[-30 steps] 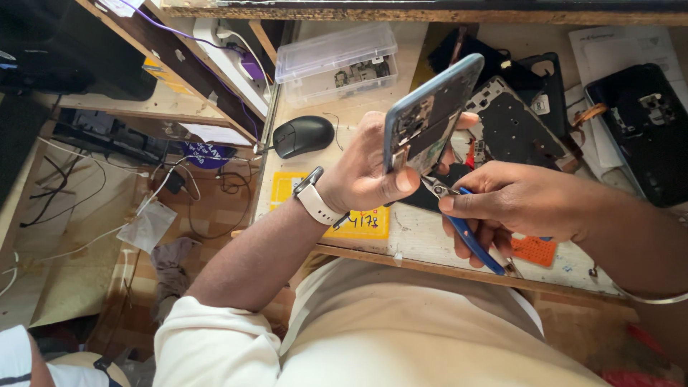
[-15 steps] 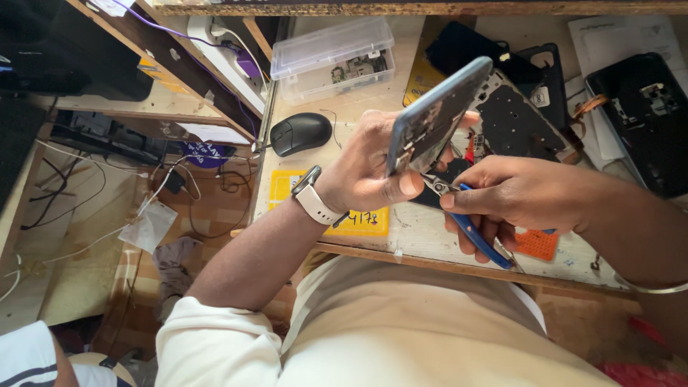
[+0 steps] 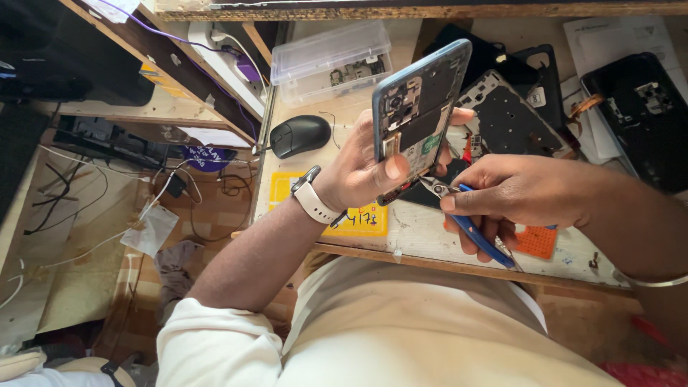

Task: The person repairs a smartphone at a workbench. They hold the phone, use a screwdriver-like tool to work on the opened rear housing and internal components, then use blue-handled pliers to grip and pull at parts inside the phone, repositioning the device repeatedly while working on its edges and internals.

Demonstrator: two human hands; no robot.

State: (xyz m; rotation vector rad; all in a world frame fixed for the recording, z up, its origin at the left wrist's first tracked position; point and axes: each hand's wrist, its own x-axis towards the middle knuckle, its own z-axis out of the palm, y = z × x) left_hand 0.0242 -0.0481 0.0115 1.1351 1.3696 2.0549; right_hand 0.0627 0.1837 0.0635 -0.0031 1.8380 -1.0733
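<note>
One opened phone (image 3: 418, 107), its back cover off and its circuit boards bare, stands tilted above the front edge of the workbench (image 3: 430, 233). The left hand (image 3: 369, 168) is clamped round its lower half, thumb pressed on the exposed inside, fingers behind it and out of sight; a pale smartwatch (image 3: 313, 197) sits on that wrist. Just beside it the right hand (image 3: 519, 192) is closed round one pair of blue-handled pliers (image 3: 466, 215), whose metal nose reaches the phone's lower edge; whether the tips actually grip anything there is hard to tell, since the thumb and the phone cover that spot. The two hands are close together but do not touch.

Behind the phone lies one dark perforated phone plate (image 3: 505, 118), partly hidden by it. Further back are two black cases (image 3: 530, 61), overlapping, and at the right edge a second opened device (image 3: 638, 107), cut off by the frame. One clear plastic parts box (image 3: 330, 61) with small boards inside sits at the back, and one black computer mouse (image 3: 299, 135) lies near it. A yellow mat (image 3: 362, 218) shows under the left wrist, an orange mat (image 3: 536, 242) under the right hand, both mostly covered. Left of the bench, tangled cables (image 3: 107, 193) trail over the floor.
</note>
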